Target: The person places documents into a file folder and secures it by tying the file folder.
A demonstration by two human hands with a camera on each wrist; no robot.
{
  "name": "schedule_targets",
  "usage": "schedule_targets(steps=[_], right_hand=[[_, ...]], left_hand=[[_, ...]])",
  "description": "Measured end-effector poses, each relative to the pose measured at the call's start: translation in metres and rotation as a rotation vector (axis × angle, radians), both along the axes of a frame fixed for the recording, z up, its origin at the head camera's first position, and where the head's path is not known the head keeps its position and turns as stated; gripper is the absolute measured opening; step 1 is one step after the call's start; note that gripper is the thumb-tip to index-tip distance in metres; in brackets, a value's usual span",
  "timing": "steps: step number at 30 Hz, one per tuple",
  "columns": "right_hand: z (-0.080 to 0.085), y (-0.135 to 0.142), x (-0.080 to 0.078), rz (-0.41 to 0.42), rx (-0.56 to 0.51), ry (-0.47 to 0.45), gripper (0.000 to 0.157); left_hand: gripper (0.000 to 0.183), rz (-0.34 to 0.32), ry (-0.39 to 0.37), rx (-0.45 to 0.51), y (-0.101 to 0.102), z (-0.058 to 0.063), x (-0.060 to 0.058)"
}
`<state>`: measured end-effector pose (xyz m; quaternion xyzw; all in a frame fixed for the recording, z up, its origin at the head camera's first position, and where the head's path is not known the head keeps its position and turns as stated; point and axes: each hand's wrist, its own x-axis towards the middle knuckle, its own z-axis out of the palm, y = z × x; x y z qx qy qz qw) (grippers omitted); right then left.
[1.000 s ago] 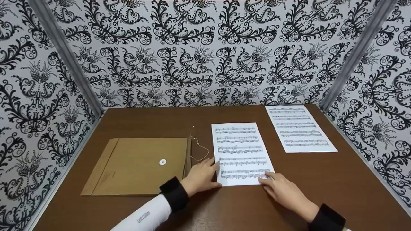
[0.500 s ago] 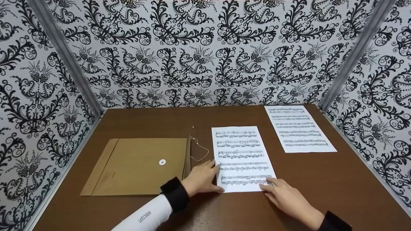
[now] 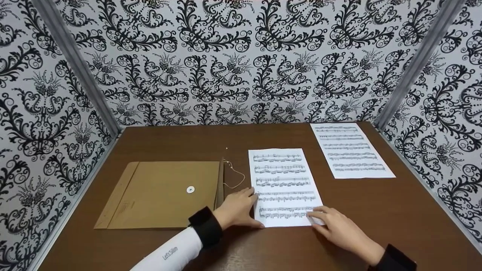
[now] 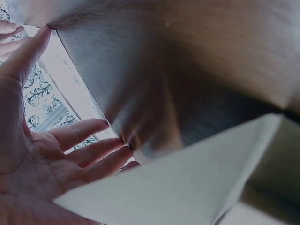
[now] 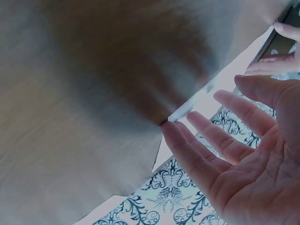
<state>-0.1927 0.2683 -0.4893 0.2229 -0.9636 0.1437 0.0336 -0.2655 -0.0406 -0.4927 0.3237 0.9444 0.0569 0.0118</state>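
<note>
A white sheet of printed music (image 3: pixel 282 180) lies flat on the brown table. Along its lower left edge rests my left hand (image 3: pixel 238 209), thumb spread toward the bottom corner and fingertips at the side edge. In the left wrist view that hand (image 4: pixel 61 159) shows its palm, with fingertips touching the paper's edge. At the lower right corner my right hand (image 3: pixel 339 227) touches the sheet with its fingertips. The right wrist view shows this hand (image 5: pixel 248 159) with loosely extended fingers. A brown paper envelope (image 3: pixel 162 195) with a white button lies just left of the left hand.
A second music sheet (image 3: pixel 352 150) lies at the table's back right. Thin string (image 3: pixel 237 178) trails from the envelope's right edge onto the table (image 3: pixel 180 143). Patterned walls (image 3: pixel 241 67) stand at the back and both sides.
The middle music sheet has slid slightly toward me, mostly in the first half second. My right hand has shifted a little right and nearer with it; the left hand has barely moved.
</note>
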Motion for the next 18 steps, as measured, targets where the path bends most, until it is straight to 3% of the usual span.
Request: schedule_targets(steps=[5, 13, 18], right_hand=[[0.002, 0.006, -0.013, -0.046, -0.147, -0.047, 0.031], [0.008, 0.011, -0.032, -0.197, -0.365, -0.23, 0.049], [0.009, 0.016, -0.047, -0.213, -0.474, -0.295, 0.054]], left_hand=[[0.094, -0.005, -0.001, -0.015, 0.0, 0.001, 0.001], [0.091, -0.022, 0.004, -0.022, -0.002, 0.001, 0.004], [0.09, -0.031, 0.02, -0.029, -0.002, 0.001, 0.007]])
